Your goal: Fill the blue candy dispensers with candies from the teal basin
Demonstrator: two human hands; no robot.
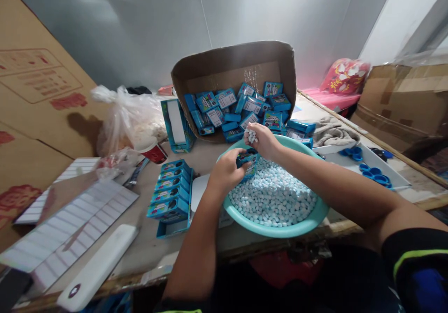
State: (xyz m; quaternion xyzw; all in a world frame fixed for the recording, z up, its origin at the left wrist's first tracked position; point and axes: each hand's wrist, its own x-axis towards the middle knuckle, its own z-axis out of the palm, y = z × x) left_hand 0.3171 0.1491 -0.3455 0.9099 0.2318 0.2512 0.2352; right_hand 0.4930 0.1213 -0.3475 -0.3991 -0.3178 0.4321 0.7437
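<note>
Over a turquoise basin [276, 231], my left hand [228, 170] is wrapped round a small blue printed box [250, 166]. Just above that box, my right hand [262, 141] is closed on a handful of small white candies [251, 136]. Many pale blue and white candies [276, 196] lie in the basin. To the left, a blue display tray [175, 229] bears a row of small blue boxes [171, 189]. Behind the basin, a tipped cardboard carton [224, 56] holds many more blue boxes [227, 98].
A stack of blue trays [177, 126], a red paper cup [154, 150] and plastic bags [129, 117] stand at the left. Printed card sheets [87, 224] and a white tool [100, 266] lie nearer. A grey cloth [334, 131] and white tray with blue caps [376, 175] are right.
</note>
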